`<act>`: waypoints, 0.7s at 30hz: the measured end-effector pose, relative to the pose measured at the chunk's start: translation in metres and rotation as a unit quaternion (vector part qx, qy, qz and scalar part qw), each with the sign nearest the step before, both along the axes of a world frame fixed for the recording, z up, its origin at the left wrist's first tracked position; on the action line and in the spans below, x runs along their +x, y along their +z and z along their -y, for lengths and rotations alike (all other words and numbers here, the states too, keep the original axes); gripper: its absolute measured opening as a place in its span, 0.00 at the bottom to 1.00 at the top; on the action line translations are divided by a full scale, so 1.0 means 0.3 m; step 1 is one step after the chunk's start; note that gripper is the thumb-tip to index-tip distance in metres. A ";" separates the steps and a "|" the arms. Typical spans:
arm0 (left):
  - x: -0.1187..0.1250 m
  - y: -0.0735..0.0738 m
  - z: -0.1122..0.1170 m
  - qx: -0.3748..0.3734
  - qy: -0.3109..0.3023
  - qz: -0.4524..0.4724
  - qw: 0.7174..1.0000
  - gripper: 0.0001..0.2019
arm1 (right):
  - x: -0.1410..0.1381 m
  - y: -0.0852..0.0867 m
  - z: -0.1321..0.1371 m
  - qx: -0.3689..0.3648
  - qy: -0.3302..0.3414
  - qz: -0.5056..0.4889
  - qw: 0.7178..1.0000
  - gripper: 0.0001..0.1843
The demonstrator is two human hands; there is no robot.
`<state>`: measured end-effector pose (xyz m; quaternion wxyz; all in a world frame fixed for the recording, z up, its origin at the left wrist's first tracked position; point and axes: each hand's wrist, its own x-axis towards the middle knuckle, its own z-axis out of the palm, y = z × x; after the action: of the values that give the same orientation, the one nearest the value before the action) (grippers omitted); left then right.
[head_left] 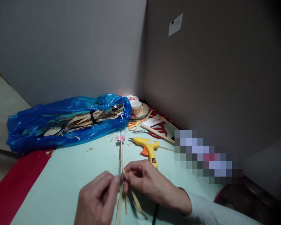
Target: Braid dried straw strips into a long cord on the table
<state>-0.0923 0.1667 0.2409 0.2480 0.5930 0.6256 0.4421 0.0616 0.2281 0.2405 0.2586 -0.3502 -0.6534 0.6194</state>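
Observation:
A narrow braid of pale straw strips [122,154] runs toward me from a pink binder clip [120,137] on the table. My right hand [146,181] pinches the braid at its near end, between thumb and fingers. Loose straw strips [137,201] hang below that grip, some blurred. My left hand [98,197] is closed just left of the braid, its thumb and fingertips meeting at a loose strand; the exact hold is partly hidden. Just beyond my right hand lies a yellow glue gun [152,148] with an orange trigger.
At the back left, a blue plastic bag [37,125] holds a tied bundle of dry strips [100,117]. Orange-handled scissors [133,125], red-handled scissors [155,132], a paper cup [136,107] and a woven tray [144,110] crowd the back corner. Walls rise behind.

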 end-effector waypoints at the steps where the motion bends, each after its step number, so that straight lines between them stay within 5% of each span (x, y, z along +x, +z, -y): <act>1: -0.011 0.008 -0.013 -0.026 0.027 0.028 0.999 0.13 | -0.001 -0.003 0.001 -0.005 0.003 -0.007 1.000 0.12; 3: -0.030 0.006 -0.039 -0.102 0.019 0.129 0.986 0.09 | -0.002 -0.011 0.003 -0.010 0.011 -0.026 1.000 0.12; 8: -0.038 -0.042 -0.078 -0.207 -0.166 0.338 0.903 0.13 | -0.003 -0.022 0.010 0.002 0.008 -0.017 1.000 0.12; 15: -0.022 -0.052 -0.073 -0.282 -0.167 0.450 0.831 0.13 | -0.002 -0.031 0.022 0.034 0.000 0.018 0.999 0.10; 21: -0.011 -0.046 -0.084 -0.313 -0.143 0.437 0.831 0.16 | -0.001 -0.036 0.039 0.040 -0.013 0.033 0.999 0.08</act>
<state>-0.0956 0.1918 0.2270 0.7286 0.3112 0.4649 0.3951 0.0613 0.2165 0.2296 0.2588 -0.3686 -0.6812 0.5771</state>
